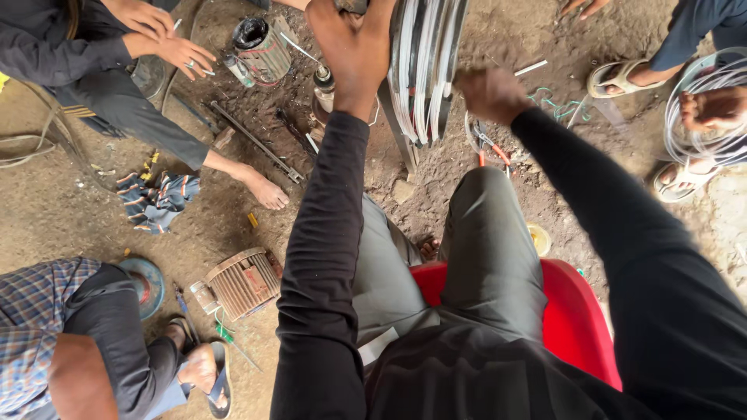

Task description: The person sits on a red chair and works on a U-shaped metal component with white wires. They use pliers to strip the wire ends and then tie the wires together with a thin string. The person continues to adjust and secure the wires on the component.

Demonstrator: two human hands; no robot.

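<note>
I sit on a red plastic stool (572,319) and look down at my grey trousers and black sleeves. My left hand (352,48) reaches up to the left side of a large upright wheel wound with white wire (424,66); its fingertips run past the frame's top edge. My right hand (489,93) is closed just right of the wheel, blurred. What it grips is too blurred to make out.
A finned motor housing (245,284) lies on the dirt floor at lower left, and a wound stator (261,50) at top. Orange-handled pliers (490,148), a long metal bar (257,144) and a striped cloth (156,201) lie around. Other people crouch at left and upper right, one with a white wire coil (704,117).
</note>
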